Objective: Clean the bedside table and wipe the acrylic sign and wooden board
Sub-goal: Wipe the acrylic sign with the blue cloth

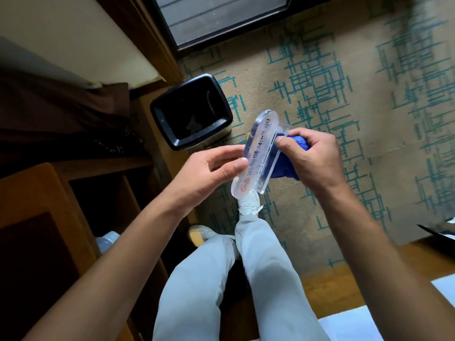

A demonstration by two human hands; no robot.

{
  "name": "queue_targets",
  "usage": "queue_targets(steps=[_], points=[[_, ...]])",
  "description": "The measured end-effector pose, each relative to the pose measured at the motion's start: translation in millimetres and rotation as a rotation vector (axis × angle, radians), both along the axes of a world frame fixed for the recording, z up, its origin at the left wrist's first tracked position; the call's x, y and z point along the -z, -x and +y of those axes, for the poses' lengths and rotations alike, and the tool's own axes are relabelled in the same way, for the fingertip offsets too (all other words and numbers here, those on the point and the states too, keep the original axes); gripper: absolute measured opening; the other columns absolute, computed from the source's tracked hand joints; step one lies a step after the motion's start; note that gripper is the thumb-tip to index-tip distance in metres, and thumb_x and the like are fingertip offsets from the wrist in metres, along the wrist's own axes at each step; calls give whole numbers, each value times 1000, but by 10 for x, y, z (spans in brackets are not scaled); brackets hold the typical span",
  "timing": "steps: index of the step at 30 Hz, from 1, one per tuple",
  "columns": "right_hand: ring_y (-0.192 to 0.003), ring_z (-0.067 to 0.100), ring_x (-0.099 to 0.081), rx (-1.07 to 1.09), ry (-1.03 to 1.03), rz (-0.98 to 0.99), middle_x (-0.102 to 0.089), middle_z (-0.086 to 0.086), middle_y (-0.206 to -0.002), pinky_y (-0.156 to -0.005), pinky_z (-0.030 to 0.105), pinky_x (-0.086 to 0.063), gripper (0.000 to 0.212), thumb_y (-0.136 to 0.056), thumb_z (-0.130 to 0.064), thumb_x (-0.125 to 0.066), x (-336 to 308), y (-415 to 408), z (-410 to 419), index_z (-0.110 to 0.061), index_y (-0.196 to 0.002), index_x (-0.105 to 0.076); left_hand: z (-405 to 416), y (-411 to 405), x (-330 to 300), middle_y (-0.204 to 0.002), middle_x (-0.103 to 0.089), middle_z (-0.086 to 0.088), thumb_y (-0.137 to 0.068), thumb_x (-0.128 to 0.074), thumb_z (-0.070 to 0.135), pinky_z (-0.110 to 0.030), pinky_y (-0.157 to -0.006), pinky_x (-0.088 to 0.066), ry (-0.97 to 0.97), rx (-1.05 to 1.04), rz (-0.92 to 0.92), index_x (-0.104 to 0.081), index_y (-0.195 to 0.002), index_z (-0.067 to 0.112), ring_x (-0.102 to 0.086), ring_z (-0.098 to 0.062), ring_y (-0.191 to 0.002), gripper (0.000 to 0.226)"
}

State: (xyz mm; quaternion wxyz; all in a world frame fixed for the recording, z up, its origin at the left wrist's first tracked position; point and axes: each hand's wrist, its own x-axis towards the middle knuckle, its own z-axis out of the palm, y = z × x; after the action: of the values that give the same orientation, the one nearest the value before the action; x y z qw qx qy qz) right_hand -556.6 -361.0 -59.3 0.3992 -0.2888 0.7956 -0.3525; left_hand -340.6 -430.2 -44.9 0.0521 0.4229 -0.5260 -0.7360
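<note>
Fingers of the left hand [209, 171] pinch the acrylic sign [256, 153] by its edge; the right hand [310, 158] grips a blue cloth [285, 166] against it. Stiff, light and likely slippery, the sign is best held by its rims.

arms [138, 232]: bare | trousers [268, 274]: pale grey | shoes [250, 205]: white

A clear acrylic sign [256, 153] sits between the left hand [209, 173] and the right hand [312, 156], a bunched blue cloth [285, 166] against its right side, a black rectangular wastebin [192, 112] on the patterned carpet [369, 94] beyond.
</note>
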Motion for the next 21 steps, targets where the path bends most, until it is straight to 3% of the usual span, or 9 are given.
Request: queue_targets(steps=[1, 3, 5, 7, 11, 15, 18, 21], points=[[-59, 35, -63, -13, -9, -18, -62, 5, -61, -55, 55, -56, 21, -70, -52, -70, 5, 6, -7, -31, -70, -71, 4, 14, 38, -131, -70, 0, -82, -69, 59, -34, -106, -50, -58, 29, 28, -65, -133, 16, -64, -17, -125, 66], [-55, 26, -57, -40, -11, -24, -57, -3, -59, -54, 50, -55, 24, -71, -54, -70, -4, 36, -21, -30, -68, -68, 8, 55, 86, -134, -67, -11, -81, -68, 57, -49, -111, -45, -197, 23, 101, -64, -134, 10, -61, -29, -128, 70], [-55, 15, -50, -58, -2, -46, -54, -10, -56, -54, 46, -55, 27, -71, -55, -69, -36, 69, -42, -29, -66, -67, -20, 100, 117, -132, -66, -18, -73, -75, 61, -51, -108, -47, -335, -20, 140, -66, -130, 6, -60, -40, -126, 80], [-58, 17, -54, -72, -8, -110, -57, -7, -60, -55, 52, -56, 32, -73, -55, -70, -71, 104, -47, -23, -71, -67, -59, 160, 140, -135, -62, -24, -71, -79, 62, -51, -107, -47, -414, -8, 177, -64, -131, 4, -56, -45, -128, 85], [-60, 22, -56, -2, 6, -183, -61, -5, -64, -56, 56, -55, 39, -75, -58, -71, -222, 221, -52, -20, -71, -64, -94, 286, 215, -134, -63, -15, -80, -74, 57, -52, -110, -41, -490, -28, 301, -65, -132, 12, -58, -33, -125, 70], [-58, 14, -52, 210, 185, -368, -57, -6, -64, -56, 29, -46, 20, -85, -33, -66, -428, 407, -78, -22, -69, -59, -94, 406, 299, -130, -66, -12, -78, -78, 51, -43, -102, -49, -543, -151, 317, -67, -129, 12, -63, -25, -118, 65], [-40, 17, -48, 252, 326, -612, -56, 5, -69, -44, 22, -42, 16, -91, -25, -60, -577, 396, -100, -13, -81, -56, -38, 490, 358, -124, -69, -13, -74, -82, 48, -43, -100, -51, -534, -216, 302, -70, -125, 11, -66, -26, -111, 64], [-50, 17, -56, 291, 382, -673, -63, 7, -74, -46, 22, -45, 10, -91, -19, -58, -574, 241, -167, -11, -86, -60, 51, 627, 360, -123, -70, -12, -71, -85, 48, -38, -95, -53, -566, -257, 339, -68, -127, 7, -67, -24, -110, 71]])
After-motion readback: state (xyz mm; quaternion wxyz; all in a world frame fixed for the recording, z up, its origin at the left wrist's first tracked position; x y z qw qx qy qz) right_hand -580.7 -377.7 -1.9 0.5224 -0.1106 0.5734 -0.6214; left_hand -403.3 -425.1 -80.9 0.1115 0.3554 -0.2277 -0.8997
